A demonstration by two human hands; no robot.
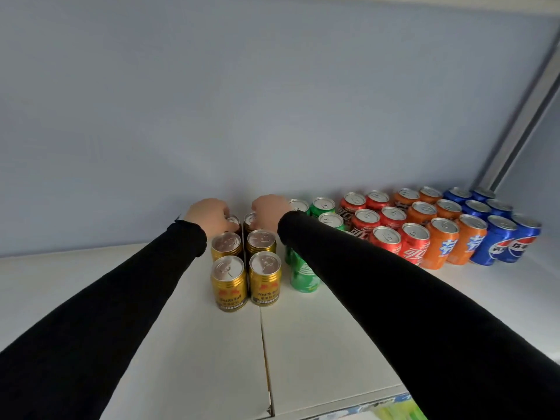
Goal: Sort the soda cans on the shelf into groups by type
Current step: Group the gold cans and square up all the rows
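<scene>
Both hands reach to the back of the gold cans (245, 265) block on the shelf (303, 344). The left hand (210, 215) curls over the rear-left gold can (232, 221); the right hand (268, 209) grips the rear-right gold can (250, 221), beside the green cans (303, 274).

A plain pale blue-grey back wall (272, 101) filled most of the view, bare from edge to edge. Over on the right a grey metal upright (524, 122) ran at a slant from the top corner down toward the back, and a pale strip (454, 3) crossed the very top. Down at the bottom edge, just below the front lip, sat something blurred in green and blue (397, 412), too smeared to make out.
</scene>
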